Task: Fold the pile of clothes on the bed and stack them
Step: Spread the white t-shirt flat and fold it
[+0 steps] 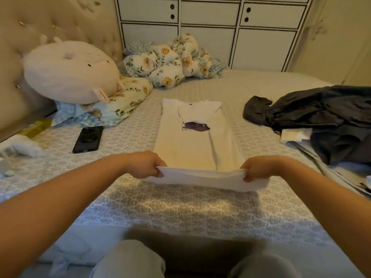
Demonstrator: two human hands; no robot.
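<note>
While my left hand (145,164) and right hand (259,169) pinch the near hem of the white shirt (195,137), I judge the lengthwise fold next, hem carried far toward the collar.

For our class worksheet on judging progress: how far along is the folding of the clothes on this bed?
Done: the white T-shirt lies with its sides folded in to a narrow strip. In hand: the left hand and right hand grip its lifted bottom hem. Left: the dark clothes pile on the right lies unfolded; no stack shows.
</note>
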